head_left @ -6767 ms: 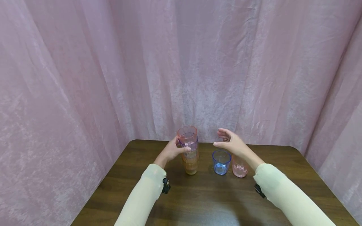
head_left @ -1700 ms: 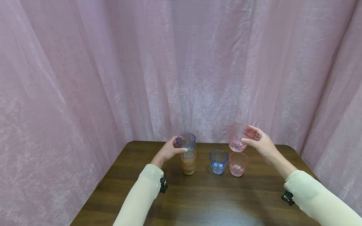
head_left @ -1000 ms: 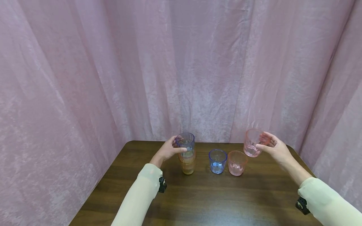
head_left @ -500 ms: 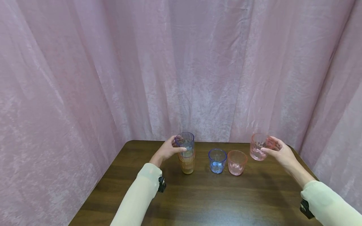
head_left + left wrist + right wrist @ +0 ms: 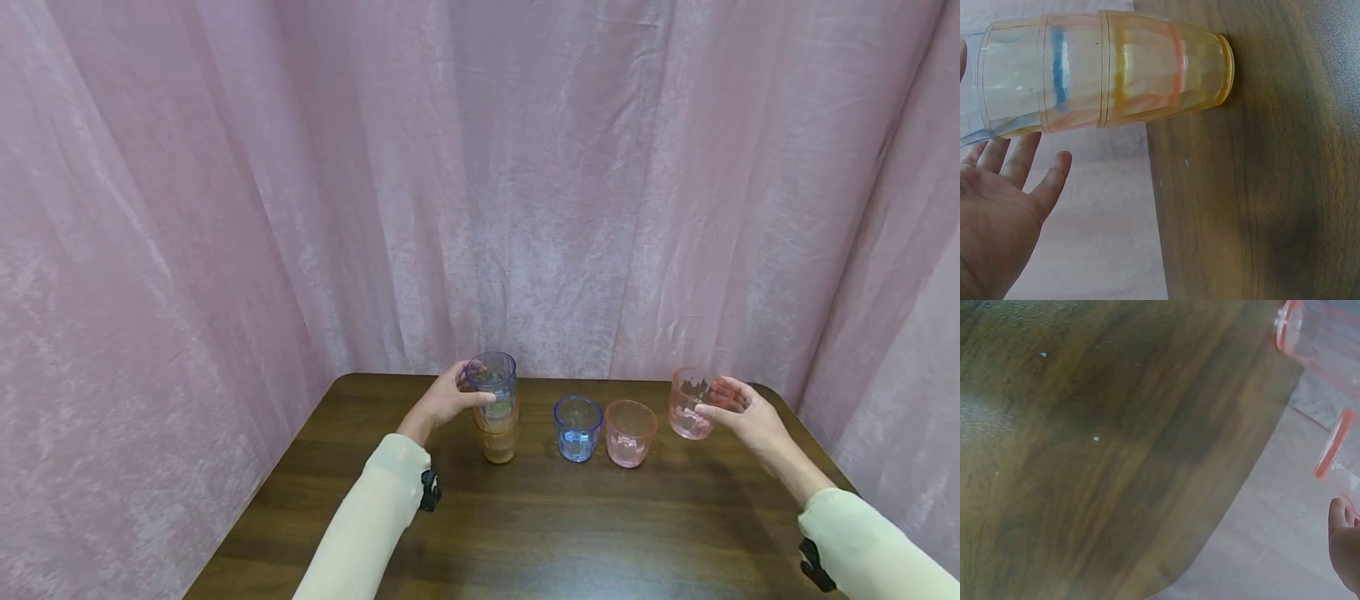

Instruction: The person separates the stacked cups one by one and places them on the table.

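Note:
My left hand (image 5: 459,395) grips the top of a stack of clear cups (image 5: 498,440), thumb in front and fingers behind. In the left wrist view the stack (image 5: 1135,69) shows a blue cup on top, then pink, then orange at the bottom, with my palm (image 5: 1004,206) beside it. My right hand (image 5: 726,406) holds a pink cup (image 5: 684,410) upright, low at the table's back right. Whether it touches the wood I cannot tell. Its red edge (image 5: 1334,450) shows above my fingertip (image 5: 1342,540).
A blue cup (image 5: 577,427) and a second pink cup (image 5: 630,432) stand side by side between my hands on the dark wooden table (image 5: 570,525). Pink curtains (image 5: 225,208) close in the back and both sides. The table's right corner lies just beyond the held cup.
My right hand has carried the pink cup to the right and down, from above the standing pink cup to low over the table's back right. The left hand has stayed on the stack.

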`<state>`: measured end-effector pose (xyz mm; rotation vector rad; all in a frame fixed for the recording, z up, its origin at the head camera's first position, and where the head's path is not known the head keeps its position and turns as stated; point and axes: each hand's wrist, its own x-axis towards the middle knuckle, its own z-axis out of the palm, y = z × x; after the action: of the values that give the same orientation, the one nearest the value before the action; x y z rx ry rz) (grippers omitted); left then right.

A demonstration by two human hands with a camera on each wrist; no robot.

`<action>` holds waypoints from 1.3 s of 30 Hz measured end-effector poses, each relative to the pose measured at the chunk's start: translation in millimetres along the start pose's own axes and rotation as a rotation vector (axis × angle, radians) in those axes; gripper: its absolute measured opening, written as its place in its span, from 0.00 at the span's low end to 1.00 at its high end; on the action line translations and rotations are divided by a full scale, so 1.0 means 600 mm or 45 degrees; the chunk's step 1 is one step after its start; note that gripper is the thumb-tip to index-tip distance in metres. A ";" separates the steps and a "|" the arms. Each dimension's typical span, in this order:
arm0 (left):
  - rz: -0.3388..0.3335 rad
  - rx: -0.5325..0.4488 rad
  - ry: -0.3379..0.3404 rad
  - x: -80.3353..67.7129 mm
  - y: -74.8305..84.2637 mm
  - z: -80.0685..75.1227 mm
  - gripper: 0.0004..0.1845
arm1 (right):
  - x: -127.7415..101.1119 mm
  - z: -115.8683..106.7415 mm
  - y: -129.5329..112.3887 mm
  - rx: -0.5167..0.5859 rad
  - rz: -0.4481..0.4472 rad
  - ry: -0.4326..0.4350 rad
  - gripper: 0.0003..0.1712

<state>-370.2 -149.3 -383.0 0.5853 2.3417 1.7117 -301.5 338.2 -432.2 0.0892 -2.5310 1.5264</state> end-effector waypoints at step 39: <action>-0.015 0.064 0.088 0.028 -0.051 0.000 0.38 | -0.023 0.042 0.067 0.048 0.055 -0.028 0.47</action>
<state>-391.7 -150.6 -410.5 0.5281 2.4368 1.6983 -297.2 333.9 -481.2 0.0569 -2.5378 1.5983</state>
